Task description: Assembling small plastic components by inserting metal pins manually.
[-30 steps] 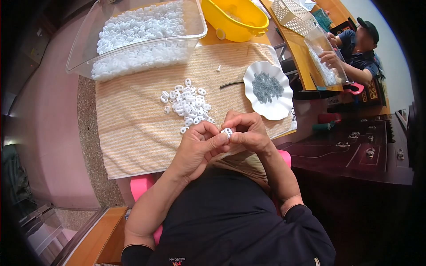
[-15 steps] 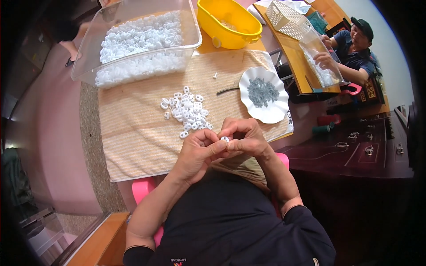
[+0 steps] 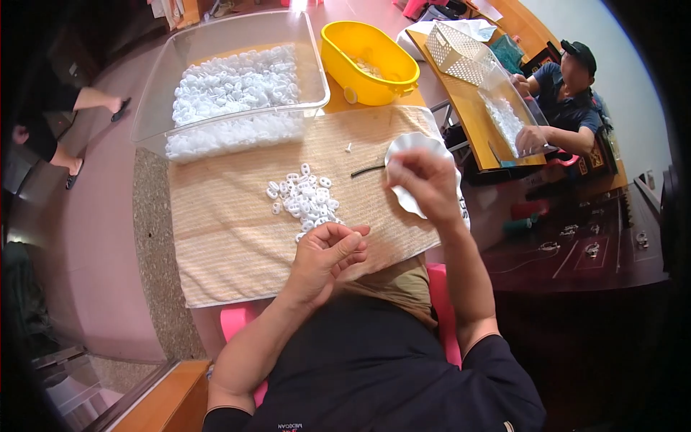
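Note:
My left hand (image 3: 327, 252) rests at the near edge of the beige woven mat (image 3: 230, 237), fingers curled with the thumb pressed on the forefinger, pinching a small white plastic piece that is mostly hidden. Just beyond it lies a heap of small white plastic rings (image 3: 302, 201). My right hand (image 3: 425, 183) hovers over the white scalloped dish (image 3: 403, 147) at the mat's right side. Its fingers bend down into the dish and its back hides the fingertips and the dish's contents.
A clear bin (image 3: 230, 79) full of white rings stands at the mat's far side, with a yellow tub (image 3: 367, 57) to its right. A thin dark tool (image 3: 367, 171) lies by the dish. Another person (image 3: 568, 93) sits at a wooden table at the right.
My hands were together over the mat's near edge, working one white piece. My right hand has since lifted away to the right and now sits over the dish, while my left hand stays put.

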`<action>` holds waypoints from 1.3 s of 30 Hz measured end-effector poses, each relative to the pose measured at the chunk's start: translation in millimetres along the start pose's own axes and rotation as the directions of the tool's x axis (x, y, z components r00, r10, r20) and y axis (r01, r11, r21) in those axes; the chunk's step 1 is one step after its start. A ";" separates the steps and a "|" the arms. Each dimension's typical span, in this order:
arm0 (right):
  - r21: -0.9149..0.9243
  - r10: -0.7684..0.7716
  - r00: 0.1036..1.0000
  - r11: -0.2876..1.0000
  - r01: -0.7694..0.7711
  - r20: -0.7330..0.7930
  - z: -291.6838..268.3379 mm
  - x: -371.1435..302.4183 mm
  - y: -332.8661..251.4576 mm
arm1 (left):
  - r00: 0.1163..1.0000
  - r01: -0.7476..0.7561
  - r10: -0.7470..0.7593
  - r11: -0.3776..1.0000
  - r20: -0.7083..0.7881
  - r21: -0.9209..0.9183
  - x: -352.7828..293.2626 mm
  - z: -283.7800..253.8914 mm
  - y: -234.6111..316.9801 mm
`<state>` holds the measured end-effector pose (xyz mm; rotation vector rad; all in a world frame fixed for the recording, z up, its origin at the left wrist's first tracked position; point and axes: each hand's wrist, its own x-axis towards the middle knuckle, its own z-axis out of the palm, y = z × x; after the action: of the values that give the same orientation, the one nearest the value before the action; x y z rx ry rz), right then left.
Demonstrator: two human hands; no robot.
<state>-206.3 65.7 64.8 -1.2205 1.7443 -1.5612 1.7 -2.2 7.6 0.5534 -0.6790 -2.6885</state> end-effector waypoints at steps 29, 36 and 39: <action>-0.623 0.043 0.978 0.776 0.097 0.206 23.4 30.1 25.3 | 0.997 -0.076 0.079 0.984 -0.013 0.161 -4.1 4.7 -10.4; -0.588 -0.057 0.971 0.787 0.187 0.233 33.3 31.5 26.7 | 0.992 -0.126 0.124 0.973 0.024 0.193 -4.9 5.1 -13.3; -0.600 -0.063 0.936 0.752 0.272 0.346 39.6 33.7 32.7 | 0.992 -0.129 0.124 0.968 0.037 0.215 -4.9 4.7 -13.1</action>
<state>-198.9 14.7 31.5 -1.8788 2.0624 -0.7724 1.4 12.5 6.1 0.5130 -0.9878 -2.5218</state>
